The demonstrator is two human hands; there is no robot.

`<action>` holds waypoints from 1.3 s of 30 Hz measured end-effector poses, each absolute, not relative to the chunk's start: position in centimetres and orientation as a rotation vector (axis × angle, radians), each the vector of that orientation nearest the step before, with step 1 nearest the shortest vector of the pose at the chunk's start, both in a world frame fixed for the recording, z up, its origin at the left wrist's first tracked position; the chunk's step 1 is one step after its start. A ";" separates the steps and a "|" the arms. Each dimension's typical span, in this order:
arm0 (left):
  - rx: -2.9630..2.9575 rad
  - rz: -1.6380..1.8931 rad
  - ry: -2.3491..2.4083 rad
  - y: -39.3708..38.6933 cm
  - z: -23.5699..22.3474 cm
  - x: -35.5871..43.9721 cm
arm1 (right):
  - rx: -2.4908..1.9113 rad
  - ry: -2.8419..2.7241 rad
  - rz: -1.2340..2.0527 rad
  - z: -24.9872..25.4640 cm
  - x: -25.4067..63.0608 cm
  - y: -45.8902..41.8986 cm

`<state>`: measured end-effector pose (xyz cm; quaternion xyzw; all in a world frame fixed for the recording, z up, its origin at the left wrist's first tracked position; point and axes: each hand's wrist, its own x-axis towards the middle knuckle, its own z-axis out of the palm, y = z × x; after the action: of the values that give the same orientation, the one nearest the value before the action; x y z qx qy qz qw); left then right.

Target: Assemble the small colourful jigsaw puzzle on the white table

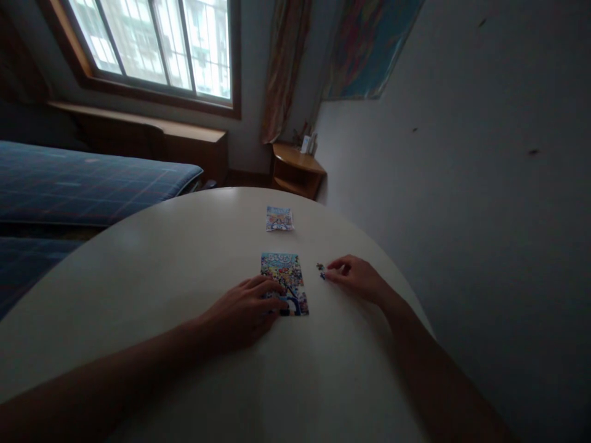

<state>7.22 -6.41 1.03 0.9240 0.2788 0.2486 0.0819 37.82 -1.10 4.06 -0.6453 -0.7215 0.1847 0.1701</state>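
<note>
A colourful cartoon picture sheet, which looks like a small jigsaw puzzle (295,277), lies flat on the white round table (194,264). My left hand (249,304) rests on its left and lower part, fingers stretched out and covering some of the picture. Just right of the sheet are a few small dark bits that look like puzzle pieces (320,266). Thumb and forefinger of my right hand (353,277) pinch at the nearest of these pieces, partly hiding it. Farther back stands apart a smaller packet (279,219) with a similar printed picture.
Beyond the table's far left edge is a bed with a blue checked mattress (92,184). A wooden corner shelf (298,160) holding small items stands behind the table. A pale wall (462,184) runs close along the right. The window (157,49) is at the back left.
</note>
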 end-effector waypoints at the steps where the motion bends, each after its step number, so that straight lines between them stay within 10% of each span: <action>1: 2.758 0.739 0.836 -6.4 1.0 7.2 | -1.810 -2.063 0.544 4.0 37.7 -1.2; 39: 2.501 0.867 1.116 -5.9 1.3 7.4 | -1.227 -1.992 0.974 3.9 31.1 -4.0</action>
<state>7.39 -5.95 1.33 0.8628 0.3849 0.2992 0.1339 31.06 -4.03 3.89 -0.4621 -0.7500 0.3667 0.2990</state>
